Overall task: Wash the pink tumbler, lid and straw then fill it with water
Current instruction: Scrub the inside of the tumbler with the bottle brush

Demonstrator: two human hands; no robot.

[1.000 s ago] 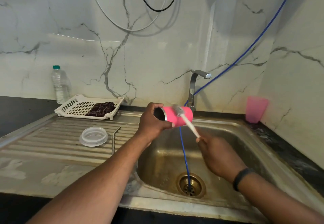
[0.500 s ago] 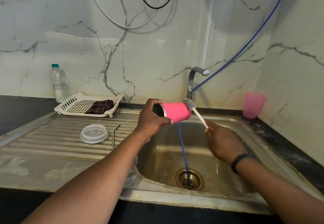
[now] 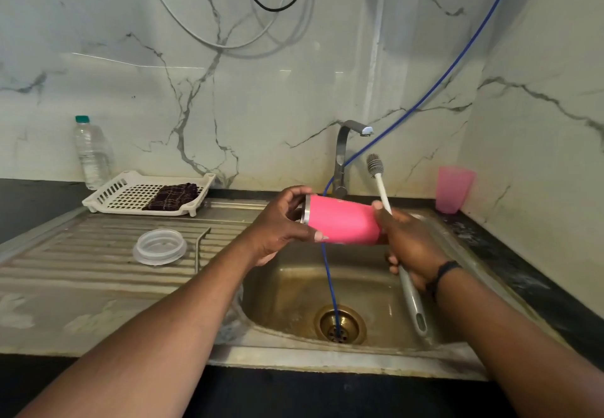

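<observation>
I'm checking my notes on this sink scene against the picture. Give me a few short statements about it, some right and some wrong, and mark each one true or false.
1. The left hand grips the pink tumbler at its metal-rimmed open end. True.
2. The tumbler stands upright in the sink. False: it is held on its side above the basin.
3. The right hand holds the bottle brush with its bristle head pointing up. True.
4. The clear lid is fitted on the tumbler. False: it lies on the ribbed drainboard.
5. The dark cloth lies in the white rack. True.
6. The pink plastic cup sits left of the sink. False: it stands on the counter to the right.
</observation>
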